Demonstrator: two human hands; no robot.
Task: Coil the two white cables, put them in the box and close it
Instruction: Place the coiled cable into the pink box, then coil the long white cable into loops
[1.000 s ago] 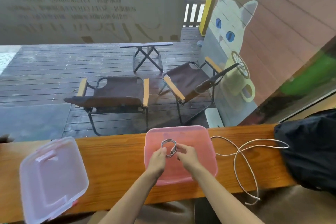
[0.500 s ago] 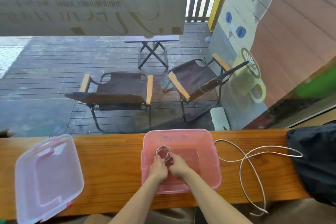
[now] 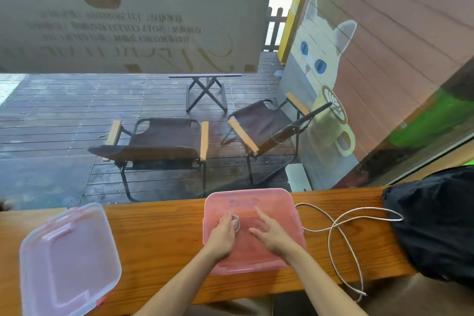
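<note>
Where half a second ago both hands pinched the small coil above the box floor, the right hand [image 3: 272,232] has now let go and lies open, fingers spread, while the left hand [image 3: 224,229] rests over the coiled cable [image 3: 237,222], fingers curled loosely on it; whether it grips or only presses cannot be told. Item one, coiled cable: thin, white-grey, wound in a tight small ring, lying on the floor of the pink box [image 3: 287,196], left of centre. First cable judged stowed. Item two, loose cable [image 3: 333,235]: white, uncoiled, sprawled in open loops on the tabletop [image 3: 164,228] just right of the box, one end hanging over the near edge. Item three, lid [image 3: 69,259]: translucent, off, well left of the box. Coiling of the second cable and closing outstanding.
</note>
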